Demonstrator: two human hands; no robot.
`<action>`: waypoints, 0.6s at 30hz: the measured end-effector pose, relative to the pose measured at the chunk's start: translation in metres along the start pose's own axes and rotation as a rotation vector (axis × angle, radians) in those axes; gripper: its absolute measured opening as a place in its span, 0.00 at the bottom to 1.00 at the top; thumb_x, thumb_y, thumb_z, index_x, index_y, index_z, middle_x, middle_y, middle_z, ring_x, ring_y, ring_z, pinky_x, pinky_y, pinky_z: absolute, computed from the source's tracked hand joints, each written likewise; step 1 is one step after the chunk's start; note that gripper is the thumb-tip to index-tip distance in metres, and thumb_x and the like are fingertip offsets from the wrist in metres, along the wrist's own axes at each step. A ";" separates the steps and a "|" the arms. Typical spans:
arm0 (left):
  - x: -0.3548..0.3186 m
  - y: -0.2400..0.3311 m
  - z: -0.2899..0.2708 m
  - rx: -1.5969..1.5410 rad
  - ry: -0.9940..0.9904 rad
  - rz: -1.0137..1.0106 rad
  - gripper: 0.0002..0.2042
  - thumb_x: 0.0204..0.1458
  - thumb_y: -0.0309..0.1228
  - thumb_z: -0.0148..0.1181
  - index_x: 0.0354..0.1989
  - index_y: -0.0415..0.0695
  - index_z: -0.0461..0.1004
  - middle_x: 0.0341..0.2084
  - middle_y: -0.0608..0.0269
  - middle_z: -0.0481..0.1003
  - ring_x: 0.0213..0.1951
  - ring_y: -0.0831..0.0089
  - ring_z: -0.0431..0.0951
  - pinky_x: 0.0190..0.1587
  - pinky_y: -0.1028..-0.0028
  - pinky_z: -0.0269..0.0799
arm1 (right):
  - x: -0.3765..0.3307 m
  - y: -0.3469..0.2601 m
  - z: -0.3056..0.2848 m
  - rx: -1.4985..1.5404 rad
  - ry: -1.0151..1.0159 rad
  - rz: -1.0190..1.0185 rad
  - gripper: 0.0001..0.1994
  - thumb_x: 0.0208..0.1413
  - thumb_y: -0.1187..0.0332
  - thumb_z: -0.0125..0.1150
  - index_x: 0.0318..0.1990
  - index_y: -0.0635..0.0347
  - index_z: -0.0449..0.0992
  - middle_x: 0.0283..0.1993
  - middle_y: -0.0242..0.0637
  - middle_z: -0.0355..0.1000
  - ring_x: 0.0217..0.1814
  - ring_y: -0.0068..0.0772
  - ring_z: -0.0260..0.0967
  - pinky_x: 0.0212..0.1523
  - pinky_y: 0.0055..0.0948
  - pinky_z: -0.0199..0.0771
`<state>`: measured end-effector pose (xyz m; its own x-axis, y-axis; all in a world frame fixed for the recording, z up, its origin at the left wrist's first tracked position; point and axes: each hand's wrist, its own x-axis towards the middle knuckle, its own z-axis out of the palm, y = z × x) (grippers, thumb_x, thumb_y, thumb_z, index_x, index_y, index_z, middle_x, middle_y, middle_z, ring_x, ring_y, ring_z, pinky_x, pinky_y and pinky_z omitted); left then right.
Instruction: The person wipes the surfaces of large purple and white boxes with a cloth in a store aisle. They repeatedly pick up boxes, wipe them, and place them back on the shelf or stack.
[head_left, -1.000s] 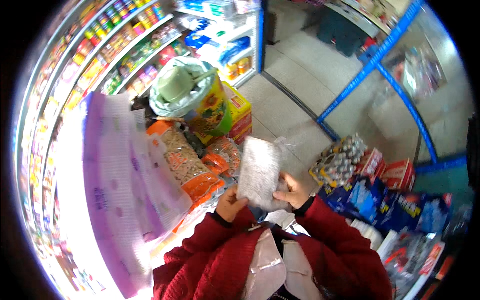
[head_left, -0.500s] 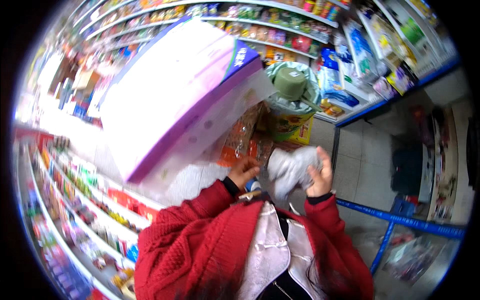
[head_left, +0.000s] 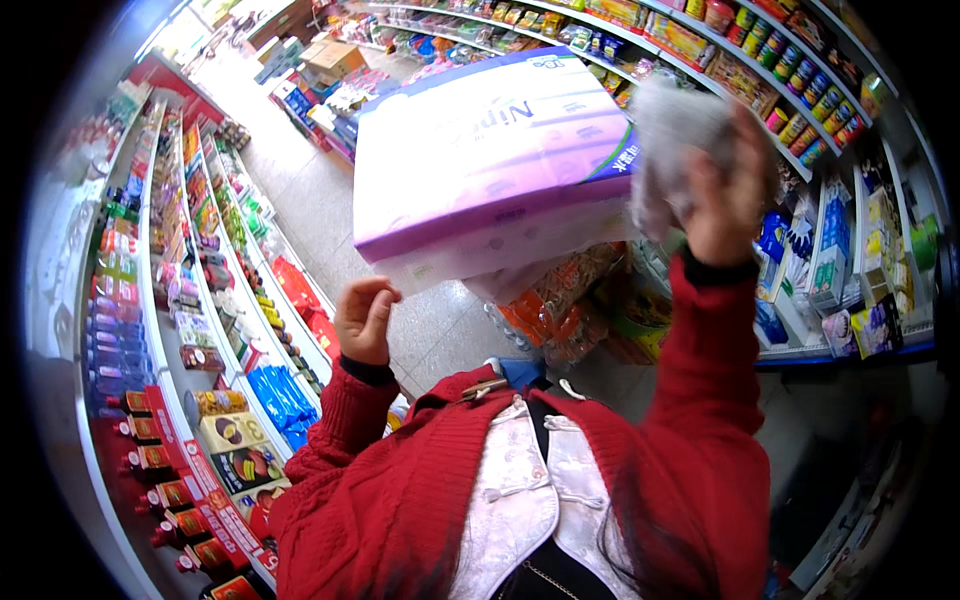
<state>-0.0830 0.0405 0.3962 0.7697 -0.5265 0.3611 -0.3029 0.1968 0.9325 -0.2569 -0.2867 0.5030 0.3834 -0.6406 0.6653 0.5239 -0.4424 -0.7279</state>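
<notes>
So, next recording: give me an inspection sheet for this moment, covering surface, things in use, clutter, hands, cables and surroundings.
Surface: tiled floor, partly hidden; no worktable seen.
Things in use: grey cloth, bunched and blurred, by the right end of a large white-and-purple package; contact unclear.
Clutter: orange-and-clear bags below the package; an open brown carton further off.
Right hand: raised, holding the cloth.
Left hand: loosely curled near the package's lower left corner; contact with its clear wrap unclear.
Cables: nothing seen.
Surroundings: stocked shelves on both sides.
</notes>
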 end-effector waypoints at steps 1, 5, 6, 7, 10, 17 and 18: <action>-0.003 -0.003 -0.006 -0.006 0.064 0.022 0.08 0.52 0.19 0.50 0.40 0.37 0.68 0.30 0.61 0.72 0.35 0.76 0.72 0.42 0.78 0.66 | 0.010 0.014 0.017 -0.109 -0.286 -0.009 0.29 0.52 0.70 0.55 0.62 0.55 0.54 0.51 0.38 0.62 0.47 0.29 0.63 0.47 0.26 0.67; -0.009 -0.018 -0.046 0.055 0.259 0.048 0.11 0.51 0.21 0.51 0.44 0.38 0.67 0.35 0.62 0.71 0.40 0.75 0.71 0.48 0.76 0.65 | 0.022 0.058 0.068 -0.663 -0.597 -0.197 0.33 0.44 0.54 0.63 0.59 0.53 0.60 0.46 0.47 0.69 0.45 0.46 0.67 0.47 0.36 0.67; -0.009 -0.026 -0.056 0.041 0.315 0.012 0.12 0.51 0.22 0.51 0.45 0.38 0.66 0.37 0.61 0.71 0.41 0.75 0.70 0.49 0.75 0.64 | 0.025 0.072 0.074 -0.751 -0.562 -0.337 0.35 0.43 0.50 0.63 0.59 0.52 0.61 0.47 0.46 0.68 0.48 0.47 0.65 0.50 0.37 0.65; -0.005 -0.034 -0.064 0.024 0.365 -0.025 0.13 0.51 0.22 0.51 0.46 0.38 0.65 0.39 0.60 0.71 0.43 0.74 0.70 0.50 0.74 0.63 | 0.027 0.085 0.077 -0.839 -0.519 -0.477 0.36 0.42 0.46 0.62 0.58 0.52 0.61 0.49 0.45 0.67 0.50 0.48 0.64 0.52 0.39 0.63; 0.014 -0.063 -0.082 0.013 0.369 -0.212 0.19 0.52 0.25 0.52 0.53 0.38 0.60 0.50 0.57 0.65 0.51 0.71 0.65 0.54 0.72 0.60 | 0.011 0.106 0.091 -1.064 -0.648 -0.243 0.40 0.39 0.35 0.56 0.60 0.44 0.60 0.60 0.47 0.57 0.61 0.54 0.52 0.60 0.49 0.48; 0.094 -0.123 -0.062 -0.347 0.012 -0.267 0.38 0.50 0.56 0.49 0.61 0.39 0.50 0.52 0.53 0.62 0.52 0.65 0.64 0.51 0.67 0.64 | -0.014 0.104 0.182 -1.366 -0.909 -0.091 0.39 0.40 0.33 0.52 0.60 0.40 0.60 0.53 0.46 0.65 0.58 0.55 0.56 0.55 0.60 0.48; 0.099 -0.129 -0.057 -0.448 -0.002 -0.290 0.38 0.50 0.56 0.49 0.60 0.39 0.51 0.50 0.54 0.63 0.50 0.66 0.66 0.50 0.68 0.64 | -0.019 0.106 0.202 -1.180 -1.019 -0.062 0.36 0.41 0.36 0.53 0.59 0.39 0.61 0.52 0.44 0.66 0.58 0.54 0.56 0.55 0.63 0.46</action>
<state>0.0637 0.0100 0.3120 0.7848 -0.6134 0.0884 0.1924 0.3768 0.9061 -0.0555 -0.1947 0.4470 0.9755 -0.1392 0.1702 -0.1263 -0.9884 -0.0840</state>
